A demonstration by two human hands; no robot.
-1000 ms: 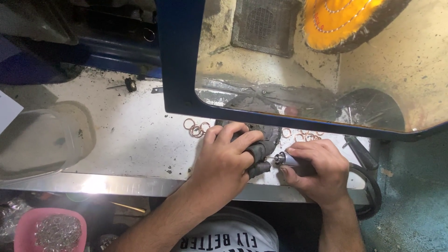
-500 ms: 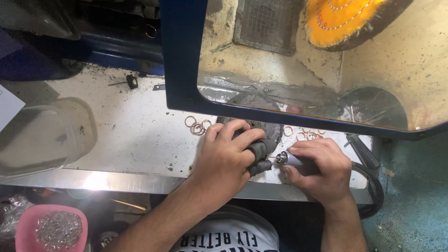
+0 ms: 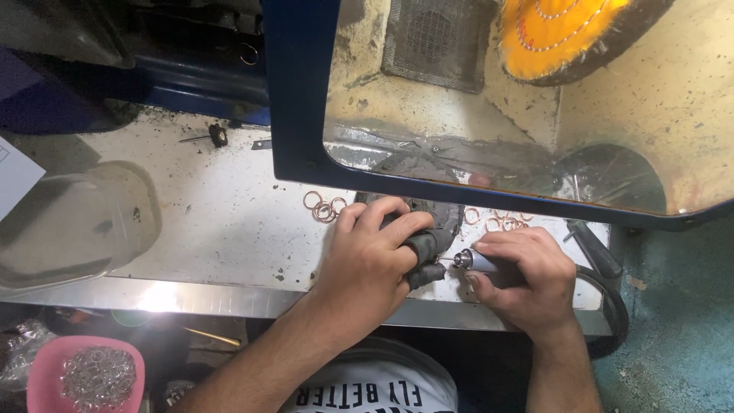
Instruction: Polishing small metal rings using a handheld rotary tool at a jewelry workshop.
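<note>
Positions are given relative to the metal bench top (image 3: 214, 229). Off its lower left corner, below the front edge, sits a pink bowl (image 3: 46, 375) filled with silvery rings (image 3: 98, 376); the bowl is cut off by the frame edge. On the left end of the bench rests a clear plastic container (image 3: 73, 222), empty-looking and hard to outline against the surface, with a white sheet of paper (image 3: 14, 176) cut off at the left edge behind it. Toward the middle of the bench lies a small cluster of copper-coloured rings (image 3: 323, 208). Just right of them, near the front edge, the left hand (image 3: 367, 264) is closed around a dark, grimy pad (image 3: 436, 229), its dark-covered fingertips (image 3: 424, 256) pinching something too small to make out. Touching that spot is the tip of a slim silver rotary handpiece (image 3: 468, 261), gripped pen-fashion in the curled fingers of the right hand (image 3: 527, 279). More copper rings (image 3: 501, 222) lie behind the right hand. A dark cable (image 3: 612, 298) loops off the right end of the bench. Above the bench stands a blue-framed clear shield (image 3: 306, 138), behind which a yellow buffing wheel (image 3: 566, 34) is partly cut off at the top. A printed shirt (image 3: 375, 390) shows below the front edge.
</note>
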